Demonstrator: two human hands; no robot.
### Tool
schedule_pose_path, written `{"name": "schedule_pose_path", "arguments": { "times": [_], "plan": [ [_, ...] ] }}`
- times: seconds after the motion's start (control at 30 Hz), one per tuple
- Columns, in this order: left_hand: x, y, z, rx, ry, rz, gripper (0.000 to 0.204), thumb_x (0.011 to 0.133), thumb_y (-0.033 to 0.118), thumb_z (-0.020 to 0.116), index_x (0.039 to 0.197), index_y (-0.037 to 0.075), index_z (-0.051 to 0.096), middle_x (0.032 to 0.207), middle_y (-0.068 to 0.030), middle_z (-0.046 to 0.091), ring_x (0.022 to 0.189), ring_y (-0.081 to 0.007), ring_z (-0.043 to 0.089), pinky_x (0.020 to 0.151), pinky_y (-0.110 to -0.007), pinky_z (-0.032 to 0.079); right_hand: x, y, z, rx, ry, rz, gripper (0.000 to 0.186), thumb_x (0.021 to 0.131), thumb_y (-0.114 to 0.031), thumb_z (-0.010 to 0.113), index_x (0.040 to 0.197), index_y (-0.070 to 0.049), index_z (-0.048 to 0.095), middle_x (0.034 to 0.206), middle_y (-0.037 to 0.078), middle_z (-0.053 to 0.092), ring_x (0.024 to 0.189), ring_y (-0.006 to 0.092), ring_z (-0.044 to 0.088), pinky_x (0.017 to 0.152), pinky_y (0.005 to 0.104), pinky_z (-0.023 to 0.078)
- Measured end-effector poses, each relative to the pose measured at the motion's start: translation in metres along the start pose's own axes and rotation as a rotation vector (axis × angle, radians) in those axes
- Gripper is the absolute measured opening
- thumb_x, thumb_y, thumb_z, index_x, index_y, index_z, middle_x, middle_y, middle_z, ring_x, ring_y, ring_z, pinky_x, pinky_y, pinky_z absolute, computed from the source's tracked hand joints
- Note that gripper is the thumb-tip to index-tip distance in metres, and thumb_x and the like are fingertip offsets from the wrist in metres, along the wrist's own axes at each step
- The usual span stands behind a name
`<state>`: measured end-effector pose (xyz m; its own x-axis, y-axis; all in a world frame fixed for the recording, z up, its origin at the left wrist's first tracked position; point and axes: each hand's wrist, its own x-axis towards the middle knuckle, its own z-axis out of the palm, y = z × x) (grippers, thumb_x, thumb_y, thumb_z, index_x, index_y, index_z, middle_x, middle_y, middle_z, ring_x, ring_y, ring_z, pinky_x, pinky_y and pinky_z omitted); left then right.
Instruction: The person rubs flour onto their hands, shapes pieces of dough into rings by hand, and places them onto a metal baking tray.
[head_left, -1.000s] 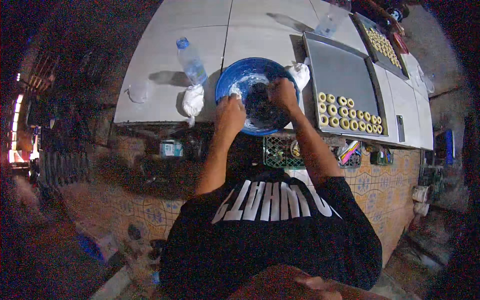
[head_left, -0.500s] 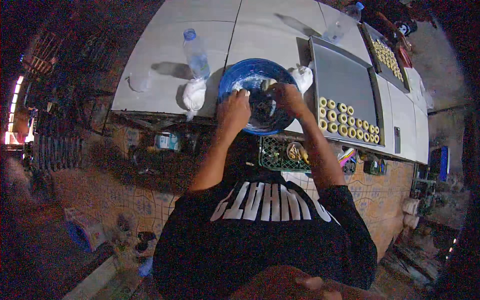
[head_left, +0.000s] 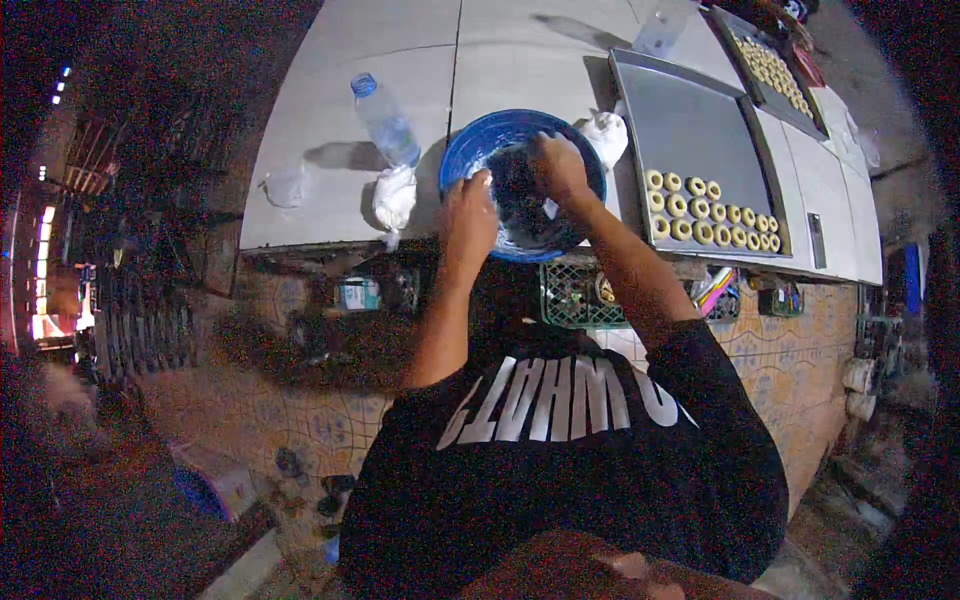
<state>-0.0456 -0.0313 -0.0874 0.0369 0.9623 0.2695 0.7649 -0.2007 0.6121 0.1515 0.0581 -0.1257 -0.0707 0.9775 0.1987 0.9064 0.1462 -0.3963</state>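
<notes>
Centrally, above mid-frame: blue bowl (head_left: 500, 150) with dark contents, set at the near edge of a pale tiled counter (head_left: 330, 120). Left hand (head_left: 470, 212) curled over the bowl's near-left rim, fingers bent; right hand (head_left: 557, 166) inside the bowl, fingertips pinched on something small, too blurred to name. Left of the bowl: white tied bag (head_left: 395, 195), clear plastic bottle (head_left: 385, 120) with blue cap, small clear cup (head_left: 285, 187). Right of the bowl: another white bag (head_left: 606, 135), then metal baking tray (head_left: 690, 120) bearing rows of ring-shaped pastries (head_left: 705, 215) along its near edge. Second tray (head_left: 765, 65) at upper right. Below the counter: patterned tiles, green crate (head_left: 570, 295). Dim, dark room all round.
</notes>
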Motion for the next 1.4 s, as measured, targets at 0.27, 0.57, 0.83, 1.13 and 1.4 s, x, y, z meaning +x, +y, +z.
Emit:
{"name": "schedule_pose_path", "arguments": {
  "times": [0.27, 0.57, 0.83, 1.13, 1.4],
  "plan": [
    [0.005, -0.004, 0.003, -0.081, 0.010, -0.099, 0.032, 0.088, 0.009, 0.079, 0.118, -0.001, 0.071, 0.108, -0.0243, 0.073, 0.102, -0.0461, 0.068, 0.090, -0.052, 0.054, -0.039, -0.020, -0.046, 0.194, -0.079, -0.258, 0.027, 0.086, -0.007, 0.071, 0.113, -0.009, 0.069, 0.099, 0.025, 0.072, 0.097, 0.0472, 0.069, 0.084, 0.0527, 0.056],
    [0.002, -0.007, 0.014, 0.104, 0.000, 0.029, 0.036, 0.093, 0.014, 0.074, 0.126, 0.001, 0.068, 0.115, -0.0226, 0.072, 0.106, -0.0425, 0.069, 0.092, -0.052, 0.055, -0.045, 0.007, -0.034, 0.285, -0.254, -0.165, 0.041, 0.088, -0.038, 0.079, 0.108, -0.003, 0.068, 0.084, 0.023, 0.073, 0.078, 0.0437, 0.072, 0.070, 0.0496, 0.055],
    [0.007, -0.001, 0.019, 0.102, -0.139, -0.088, 0.027, 0.096, 0.021, 0.070, 0.118, 0.005, 0.073, 0.107, -0.0217, 0.074, 0.100, -0.0424, 0.071, 0.086, -0.053, 0.056, -0.042, 0.016, 0.026, -0.029, -0.340, -0.198, 0.052, 0.094, -0.026, 0.065, 0.137, 0.001, 0.053, 0.108, 0.026, 0.073, 0.101, 0.0425, 0.072, 0.084, 0.0520, 0.055],
    [0.014, 0.007, -0.007, -0.014, -0.055, 0.006, 0.027, 0.103, 0.022, 0.060, 0.112, 0.002, 0.075, 0.100, -0.0245, 0.074, 0.095, -0.0402, 0.074, 0.078, -0.054, 0.056, -0.050, -0.010, -0.053, 0.147, -0.286, -0.025, 0.045, 0.088, -0.018, 0.079, 0.129, -0.007, 0.065, 0.106, 0.025, 0.074, 0.095, 0.0407, 0.074, 0.080, 0.0482, 0.057],
    [0.002, 0.019, -0.016, -0.989, -0.346, -0.292, 0.043, 0.107, 0.010, 0.052, 0.146, -0.009, 0.053, 0.136, -0.0156, 0.066, 0.120, -0.0203, 0.063, 0.105, -0.035, 0.051, -0.092, -0.067, -0.093, 0.409, -0.030, -0.176, 0.062, 0.087, -0.021, 0.083, 0.144, -0.012, 0.061, 0.133, 0.018, 0.064, 0.114, 0.0385, 0.068, 0.099, 0.0461, 0.055]
  ]
}}
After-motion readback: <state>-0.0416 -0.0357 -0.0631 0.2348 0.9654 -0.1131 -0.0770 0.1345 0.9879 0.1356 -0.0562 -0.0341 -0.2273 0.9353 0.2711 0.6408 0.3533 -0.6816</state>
